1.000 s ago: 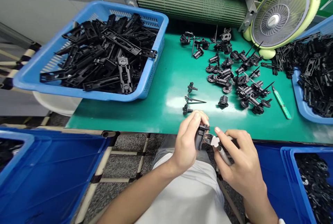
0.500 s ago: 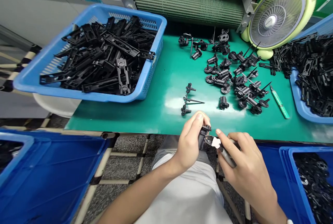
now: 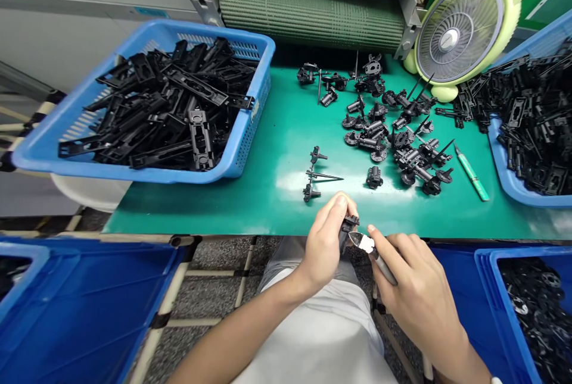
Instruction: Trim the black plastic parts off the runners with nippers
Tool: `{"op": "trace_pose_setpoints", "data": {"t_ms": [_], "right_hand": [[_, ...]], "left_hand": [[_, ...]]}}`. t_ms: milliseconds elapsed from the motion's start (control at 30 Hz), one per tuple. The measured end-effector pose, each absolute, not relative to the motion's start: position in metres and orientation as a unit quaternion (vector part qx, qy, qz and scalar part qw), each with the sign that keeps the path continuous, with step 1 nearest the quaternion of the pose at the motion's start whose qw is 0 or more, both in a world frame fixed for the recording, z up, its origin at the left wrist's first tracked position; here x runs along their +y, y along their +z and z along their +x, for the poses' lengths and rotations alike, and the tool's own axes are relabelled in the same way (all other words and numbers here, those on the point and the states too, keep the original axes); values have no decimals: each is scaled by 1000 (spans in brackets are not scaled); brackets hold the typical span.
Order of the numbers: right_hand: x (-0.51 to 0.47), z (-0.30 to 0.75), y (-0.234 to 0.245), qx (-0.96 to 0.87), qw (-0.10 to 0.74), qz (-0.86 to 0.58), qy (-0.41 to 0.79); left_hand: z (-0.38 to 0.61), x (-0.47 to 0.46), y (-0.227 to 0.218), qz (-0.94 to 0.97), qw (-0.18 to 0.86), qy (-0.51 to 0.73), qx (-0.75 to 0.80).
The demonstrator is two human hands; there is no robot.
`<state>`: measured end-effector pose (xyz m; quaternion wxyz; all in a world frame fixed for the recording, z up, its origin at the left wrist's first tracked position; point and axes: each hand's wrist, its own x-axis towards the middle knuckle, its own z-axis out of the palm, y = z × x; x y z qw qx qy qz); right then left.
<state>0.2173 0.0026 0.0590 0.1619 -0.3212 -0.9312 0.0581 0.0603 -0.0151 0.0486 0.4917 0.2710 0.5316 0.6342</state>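
My left hand (image 3: 325, 244) is closed around a small black plastic part (image 3: 347, 228), held just off the near edge of the green table (image 3: 277, 193). My right hand (image 3: 411, 289) grips a pair of metal cutters (image 3: 366, 245) whose jaws touch the part's right side. A few loose black sprue pieces (image 3: 313, 172) lie on the mat just beyond my hands.
A light-blue basket (image 3: 147, 104) full of long black parts stands at the left. Scattered black parts (image 3: 393, 128), a green craft knife (image 3: 471, 165) and a yellow-green fan (image 3: 460, 27) lie at the right. Another heaped basket (image 3: 531, 128) and dark-blue bins (image 3: 89, 306) flank me.
Both hands keep the same grip on the part and the cutters and have shifted slightly. The view has tilted a little.
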Motion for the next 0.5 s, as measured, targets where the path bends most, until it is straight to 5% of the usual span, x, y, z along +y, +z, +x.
{"op": "trace_pose_setpoints", "data": {"t_ms": [200,400,500], "right_hand": [[39,220,23,-817,328,-394,265],[73,214,-27,-589,510,-542,315],[73,215,-37,-569,541,-536,311]], "left_hand": [[49,10,30,345,446,572,596],[61,59,18,553,205,260,764],[74,77,17,588,179,167,771]]}}
